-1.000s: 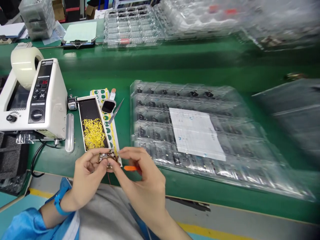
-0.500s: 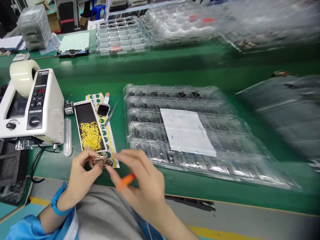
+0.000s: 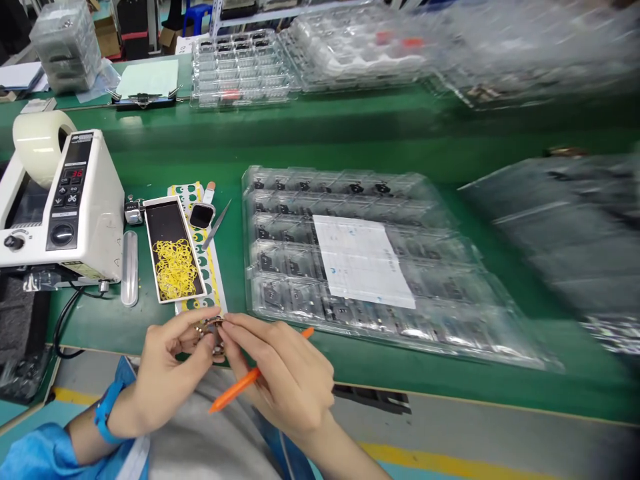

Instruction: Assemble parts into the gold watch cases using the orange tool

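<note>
From my view: orange pen (image 3: 235,391) across the right hand (image 3: 287,377); blue wristband (image 3: 104,415) behind the left hand (image 3: 167,380); yellow rings (image 3: 175,268) beyond it; green worktable (image 3: 400,363) beneath both.

White tape dispenser (image 3: 97,213), clipboard (image 3: 145,101) with paper, blue stool (image 3: 197,15)

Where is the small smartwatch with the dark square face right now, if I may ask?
In the head view, the dark-faced smartwatch lies left of centre, between the white-rimmed tray of yellow rings and the pointed metal tweezers.
</note>
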{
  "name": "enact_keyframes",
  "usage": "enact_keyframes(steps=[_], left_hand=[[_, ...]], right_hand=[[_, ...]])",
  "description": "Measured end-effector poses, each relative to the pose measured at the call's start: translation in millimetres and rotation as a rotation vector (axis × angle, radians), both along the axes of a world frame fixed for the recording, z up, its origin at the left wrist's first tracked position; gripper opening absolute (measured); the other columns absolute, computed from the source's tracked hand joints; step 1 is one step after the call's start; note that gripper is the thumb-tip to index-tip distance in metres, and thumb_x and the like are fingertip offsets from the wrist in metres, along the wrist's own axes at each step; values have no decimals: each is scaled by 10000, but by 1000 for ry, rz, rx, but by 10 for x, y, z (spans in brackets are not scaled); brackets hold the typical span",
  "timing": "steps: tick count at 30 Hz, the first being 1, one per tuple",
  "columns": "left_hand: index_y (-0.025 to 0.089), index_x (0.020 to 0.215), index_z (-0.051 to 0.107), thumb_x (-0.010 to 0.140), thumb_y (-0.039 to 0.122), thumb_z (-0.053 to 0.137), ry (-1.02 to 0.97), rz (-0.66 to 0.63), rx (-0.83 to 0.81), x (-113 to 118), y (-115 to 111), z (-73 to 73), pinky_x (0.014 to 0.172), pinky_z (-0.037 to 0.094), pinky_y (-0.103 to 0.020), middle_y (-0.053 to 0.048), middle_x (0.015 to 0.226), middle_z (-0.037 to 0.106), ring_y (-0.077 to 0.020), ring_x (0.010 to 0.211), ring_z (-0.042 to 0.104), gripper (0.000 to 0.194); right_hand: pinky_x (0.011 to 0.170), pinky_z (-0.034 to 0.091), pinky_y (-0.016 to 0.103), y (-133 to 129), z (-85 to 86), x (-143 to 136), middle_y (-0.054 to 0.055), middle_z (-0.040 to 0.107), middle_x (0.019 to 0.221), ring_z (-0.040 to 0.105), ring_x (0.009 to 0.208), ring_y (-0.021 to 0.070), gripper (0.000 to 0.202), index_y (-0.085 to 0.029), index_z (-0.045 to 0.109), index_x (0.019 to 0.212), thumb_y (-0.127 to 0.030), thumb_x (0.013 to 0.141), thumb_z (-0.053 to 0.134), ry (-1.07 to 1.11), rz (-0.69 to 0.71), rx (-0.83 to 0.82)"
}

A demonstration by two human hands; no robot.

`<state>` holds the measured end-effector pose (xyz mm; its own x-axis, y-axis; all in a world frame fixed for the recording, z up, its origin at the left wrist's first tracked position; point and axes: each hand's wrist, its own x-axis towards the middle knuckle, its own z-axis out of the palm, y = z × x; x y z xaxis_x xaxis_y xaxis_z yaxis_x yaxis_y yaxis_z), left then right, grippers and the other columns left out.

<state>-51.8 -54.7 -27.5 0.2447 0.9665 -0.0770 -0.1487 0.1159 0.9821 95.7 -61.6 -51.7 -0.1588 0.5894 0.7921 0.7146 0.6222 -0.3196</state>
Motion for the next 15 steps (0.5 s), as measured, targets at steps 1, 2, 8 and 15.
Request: enact_keyframes(steps=[1,2,8,15], left_hand=[[198,1049,735,850,62,638,49,13,53,4,-7,0,700,578,-98,15,821,802,-83,696,744,260],[193,1042,742,839,44,627,92,26,99,8,-13,0,694,582,-97,9,854,806,-91,701,750,278],[166,1015,755,823,40,614,200,74,209,26,-36,-1,661,597,-104,-12,885,808,-127,691,766,269],[182,1018,762,810,22,624,208,111,255,23,-64,-34,703,591,-100,-3,900,808,-123,722,768,296]], right_hand=[[561,498,278,-2,3,12,156,757,838,650,682,180,84,-70,646,962,-20,902,615,-6,4,8],[557,496,277,-3,9,26,159,757,830,646,677,180,75,-69,645,955,-24,906,611,-18,11,19],[527,480,272,4,34,97,167,760,830,622,638,171,85,-68,645,936,-53,947,562,-122,76,49],[523,487,271,-25,-15,40,167,755,799,646,652,179,69,-61,653,938,-20,903,610,-49,19,69]])
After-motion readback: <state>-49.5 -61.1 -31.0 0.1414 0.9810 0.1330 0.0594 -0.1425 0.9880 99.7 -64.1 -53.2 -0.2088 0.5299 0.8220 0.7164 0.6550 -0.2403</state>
